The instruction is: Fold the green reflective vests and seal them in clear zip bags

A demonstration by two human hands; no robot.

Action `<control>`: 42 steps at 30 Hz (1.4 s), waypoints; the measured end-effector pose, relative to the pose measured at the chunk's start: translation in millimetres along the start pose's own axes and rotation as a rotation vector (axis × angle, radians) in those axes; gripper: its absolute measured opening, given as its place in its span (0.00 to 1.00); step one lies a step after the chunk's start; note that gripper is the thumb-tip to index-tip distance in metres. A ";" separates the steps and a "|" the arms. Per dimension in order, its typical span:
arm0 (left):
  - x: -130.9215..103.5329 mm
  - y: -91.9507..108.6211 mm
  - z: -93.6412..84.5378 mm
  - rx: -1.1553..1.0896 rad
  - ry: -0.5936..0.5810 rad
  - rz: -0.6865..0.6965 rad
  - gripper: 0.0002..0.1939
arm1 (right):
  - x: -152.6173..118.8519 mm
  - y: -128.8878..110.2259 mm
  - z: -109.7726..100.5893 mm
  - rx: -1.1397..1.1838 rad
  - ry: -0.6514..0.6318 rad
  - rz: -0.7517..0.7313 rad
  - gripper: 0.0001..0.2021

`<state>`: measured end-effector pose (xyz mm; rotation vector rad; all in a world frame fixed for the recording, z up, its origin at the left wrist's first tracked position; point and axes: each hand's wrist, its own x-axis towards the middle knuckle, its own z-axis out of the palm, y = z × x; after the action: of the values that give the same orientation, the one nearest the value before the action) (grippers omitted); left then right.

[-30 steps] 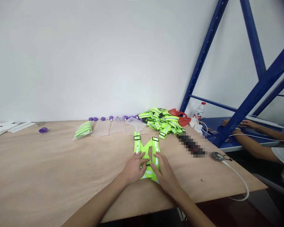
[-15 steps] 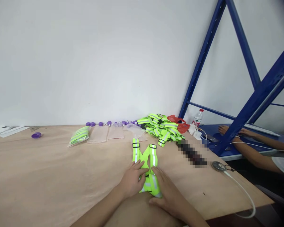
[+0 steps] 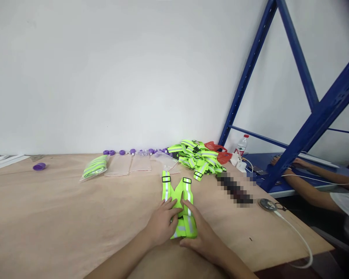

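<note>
A neon-yellow reflective strap vest (image 3: 178, 192) with silver stripes and black buckles lies partly folded on the table in front of me. My left hand (image 3: 161, 221) rests on its left side, fingers stretched out over the straps. Along the vest's lower right edge is my right hand (image 3: 204, 232), with thumb and fingers spread apart; whether it presses on the fabric I cannot tell. Parts of the lower folds are hidden under both hands. Behind the vest sits a tangled pile of similar reflective straps (image 3: 198, 158).
Flat clear bags (image 3: 118, 165) and a bag with folded straps (image 3: 94, 166) lie left of the pile. Purple caps (image 3: 122, 152) line the wall. A cabled round device (image 3: 267, 204) sits near the right edge. Beyond the blue rack (image 3: 317, 131) another person's arms (image 3: 302, 186) show.
My right hand has shifted slightly, its fingers now curving inward over the vest's right strap. The vest's lower right corner looks tucked in more squarely. The left hand stays put.
</note>
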<state>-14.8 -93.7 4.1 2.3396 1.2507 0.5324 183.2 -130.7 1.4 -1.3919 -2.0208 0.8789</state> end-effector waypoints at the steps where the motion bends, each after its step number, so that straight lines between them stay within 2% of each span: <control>1: -0.3 0.0 0.0 0.000 0.001 -0.004 0.23 | -2.1 2.4 -2.5 -0.003 -0.003 -0.013 0.52; 4: -1.0 0.0 0.5 -0.004 0.007 -0.003 0.23 | -14.2 18.5 -10.7 -0.102 0.021 -0.075 0.48; 9: -0.2 -0.8 3.1 -0.010 0.036 -0.011 0.22 | -44.5 60.2 -8.2 -0.358 0.249 -0.070 0.27; 11: 0.3 -1.3 3.9 -0.003 0.029 -0.012 0.22 | -52.3 66.4 -2.6 -0.409 0.227 -0.069 0.29; 13: 0.6 -1.5 4.3 -0.001 0.022 -0.007 0.22 | -53.6 61.4 2.0 -0.418 0.138 -0.062 0.34; 17: 0.4 -0.7 3.6 -0.012 0.031 0.015 0.22 | -40.9 31.9 1.7 -0.379 -0.046 -0.019 0.43; 21: 0.5 -0.4 1.8 -0.019 0.019 0.022 0.22 | -24.7 9.2 -6.2 -0.346 -0.113 -0.021 0.45; 27: 1.6 -2.9 1.4 -0.021 -0.014 0.036 0.21 | -6.5 -0.9 -13.4 -0.434 -0.212 -0.096 0.45; 34: 0.9 -5.4 4.4 -0.046 0.018 0.054 0.19 | 6.0 14.7 -11.9 -0.540 -0.212 -0.311 0.40; 39: 0.0 -6.1 4.9 -0.043 0.031 0.034 0.21 | 3.1 26.1 -11.2 -0.550 -0.103 -0.540 0.25; 42: 0.1 -7.8 6.4 -0.074 0.044 0.023 0.22 | 1.5 27.9 -12.9 -0.488 -0.072 -0.585 0.20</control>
<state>-16.7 -91.0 -5.4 2.2945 1.2043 0.6295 208.8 -119.4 -11.3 -0.8877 -2.6081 0.1861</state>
